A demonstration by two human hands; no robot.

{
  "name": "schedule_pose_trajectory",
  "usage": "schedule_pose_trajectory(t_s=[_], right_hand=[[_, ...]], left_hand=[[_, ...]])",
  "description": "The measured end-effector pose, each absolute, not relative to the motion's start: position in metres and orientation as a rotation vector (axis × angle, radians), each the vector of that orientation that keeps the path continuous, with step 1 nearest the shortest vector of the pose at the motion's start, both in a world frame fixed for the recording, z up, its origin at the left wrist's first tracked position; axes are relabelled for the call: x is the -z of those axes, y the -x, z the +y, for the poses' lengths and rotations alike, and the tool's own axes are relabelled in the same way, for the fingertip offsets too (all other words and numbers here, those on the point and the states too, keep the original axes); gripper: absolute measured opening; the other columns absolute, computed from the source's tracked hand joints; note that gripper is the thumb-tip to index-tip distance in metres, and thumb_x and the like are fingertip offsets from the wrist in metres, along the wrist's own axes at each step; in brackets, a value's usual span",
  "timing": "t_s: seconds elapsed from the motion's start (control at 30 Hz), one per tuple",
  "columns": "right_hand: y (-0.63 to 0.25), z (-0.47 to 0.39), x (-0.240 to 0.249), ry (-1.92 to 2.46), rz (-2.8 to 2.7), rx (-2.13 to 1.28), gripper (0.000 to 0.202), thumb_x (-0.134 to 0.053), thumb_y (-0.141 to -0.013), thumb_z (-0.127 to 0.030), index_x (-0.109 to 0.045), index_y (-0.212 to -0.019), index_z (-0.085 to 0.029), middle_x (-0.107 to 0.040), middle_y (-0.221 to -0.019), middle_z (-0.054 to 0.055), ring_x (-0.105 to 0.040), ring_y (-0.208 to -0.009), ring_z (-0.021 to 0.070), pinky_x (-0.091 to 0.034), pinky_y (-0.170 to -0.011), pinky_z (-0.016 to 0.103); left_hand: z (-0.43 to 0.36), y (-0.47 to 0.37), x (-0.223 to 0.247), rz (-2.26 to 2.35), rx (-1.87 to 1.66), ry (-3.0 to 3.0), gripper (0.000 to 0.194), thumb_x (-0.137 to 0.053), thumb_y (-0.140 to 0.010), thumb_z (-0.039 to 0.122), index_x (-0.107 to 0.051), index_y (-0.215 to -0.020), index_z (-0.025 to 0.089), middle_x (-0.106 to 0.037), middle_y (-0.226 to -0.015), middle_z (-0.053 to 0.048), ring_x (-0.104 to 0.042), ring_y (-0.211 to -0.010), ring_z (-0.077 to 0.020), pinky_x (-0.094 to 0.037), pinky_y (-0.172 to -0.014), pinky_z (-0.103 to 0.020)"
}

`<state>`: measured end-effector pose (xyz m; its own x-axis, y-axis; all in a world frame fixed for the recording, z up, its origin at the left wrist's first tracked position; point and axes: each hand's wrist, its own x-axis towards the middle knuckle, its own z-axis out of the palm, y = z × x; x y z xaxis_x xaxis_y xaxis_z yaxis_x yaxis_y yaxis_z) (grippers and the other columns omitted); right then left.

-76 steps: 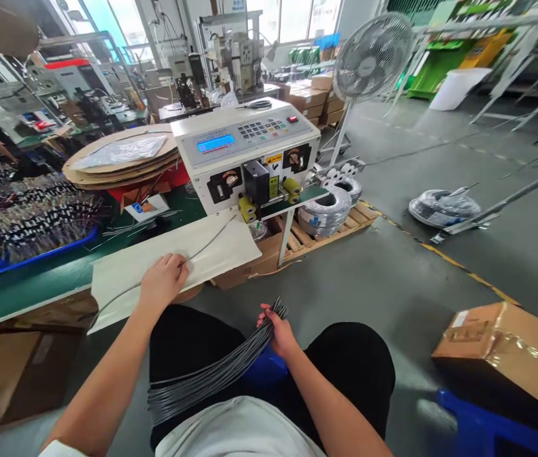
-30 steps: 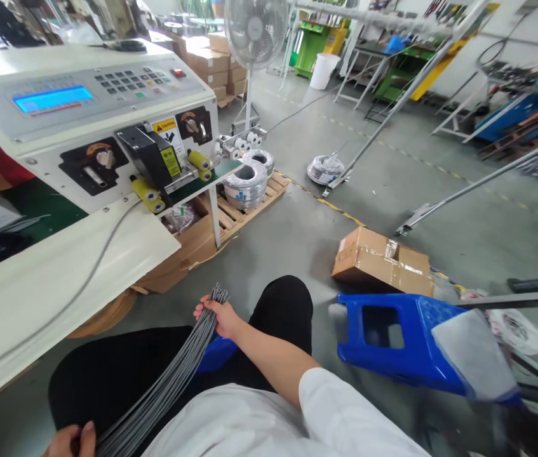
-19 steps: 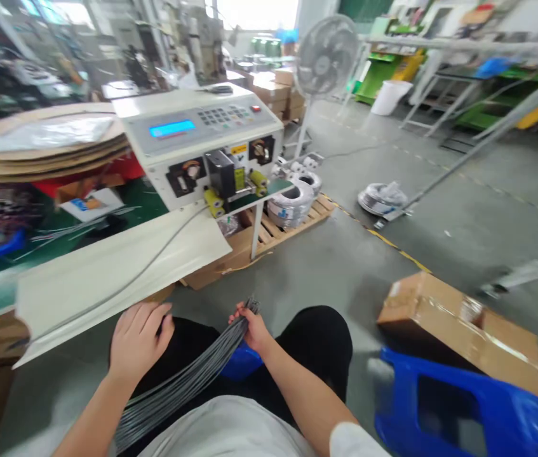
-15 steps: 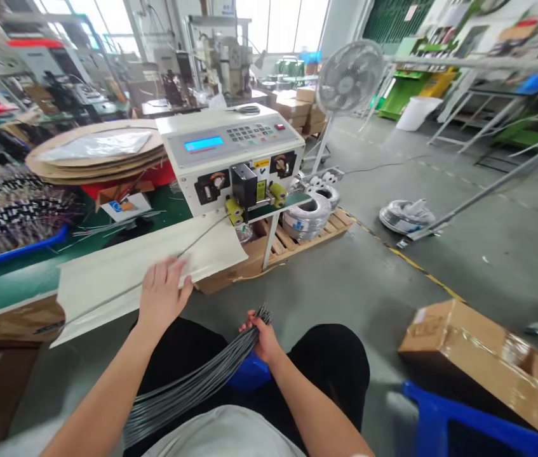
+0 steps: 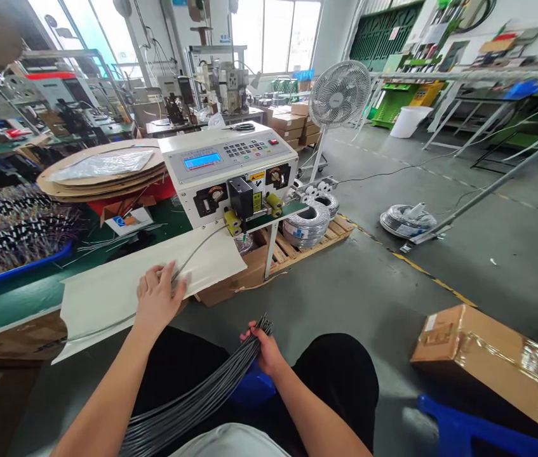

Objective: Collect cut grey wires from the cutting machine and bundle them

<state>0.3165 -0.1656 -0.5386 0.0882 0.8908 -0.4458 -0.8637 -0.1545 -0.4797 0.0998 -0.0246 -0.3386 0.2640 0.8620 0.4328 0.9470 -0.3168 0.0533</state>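
My left hand (image 5: 158,297) lies palm down over a grey cable (image 5: 197,249) on a cream sheet (image 5: 101,298). Its thumb stands apart from the slightly bent fingers, and the cable runs beneath them. One end of that cable meets the yellow-green rollers (image 5: 233,222) of a white benchtop machine (image 5: 230,149) with a lit blue display. Over my lap, my right hand (image 5: 265,346) is closed around one end of a thick bundle of grey cables (image 5: 202,397). The bundle droops across my legs toward the lower left.
Left of the machine are stacked cardboard discs (image 5: 101,165) and a blue tray (image 5: 21,270) of wire assemblies. Coils of cable (image 5: 307,225) sit on a wooden pallet (image 5: 316,247). A fan (image 5: 340,95) stands behind; a cardboard box (image 5: 492,362) and blue stool (image 5: 459,425) are at right.
The cable between the rollers and my left hand now bows upward more. My left hand has shifted very slightly; my right hand keeps its grip on the bundle. The camera view has tilted a little.
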Motion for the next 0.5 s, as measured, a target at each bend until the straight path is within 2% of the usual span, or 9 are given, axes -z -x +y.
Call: schedule_pose_trajectory(t_s=[0.17,0.33,0.5], right_hand=[[-0.316,-0.164,0.539,0.816,-0.051,-1.548,0.031,-0.082,-0.066,-0.032,-0.067,-0.091,-0.02,-0.072,-0.081,0.002,-0.069,-0.073,0.0188,-0.053,-0.073,0.034],[-0.317,-0.162,0.541,0.794,-0.067,-1.559,0.031,-0.082,-0.066,-0.033,-0.068,-0.09,-0.02,-0.072,-0.082,0.002,-0.07,-0.073,0.0186,-0.054,-0.075,0.034],[-0.32,-0.163,0.539,0.806,-0.066,-1.563,0.031,-0.082,-0.066,-0.031,-0.07,-0.093,-0.02,-0.074,-0.082,0.002,-0.071,-0.078,0.0193,-0.055,-0.078,0.034]], left_hand=[[-0.036,-0.082,0.342,-1.656,0.508,2.41,0.057,-0.038,-0.096,0.052,-0.04,-0.144,0.02,-0.05,-0.128,-0.02,-0.049,-0.117,-0.0352,-0.044,-0.093,-0.05],[-0.049,-0.073,0.345,-1.627,0.493,2.379,0.053,-0.041,-0.097,0.049,-0.042,-0.141,0.02,-0.06,-0.118,-0.016,-0.055,-0.107,-0.0315,-0.046,-0.085,-0.043],[-0.076,-0.056,0.349,-1.31,0.662,2.386,0.023,-0.056,-0.093,0.035,-0.062,-0.111,0.021,-0.066,-0.089,-0.005,-0.058,-0.084,-0.0221,-0.044,-0.078,-0.034]])
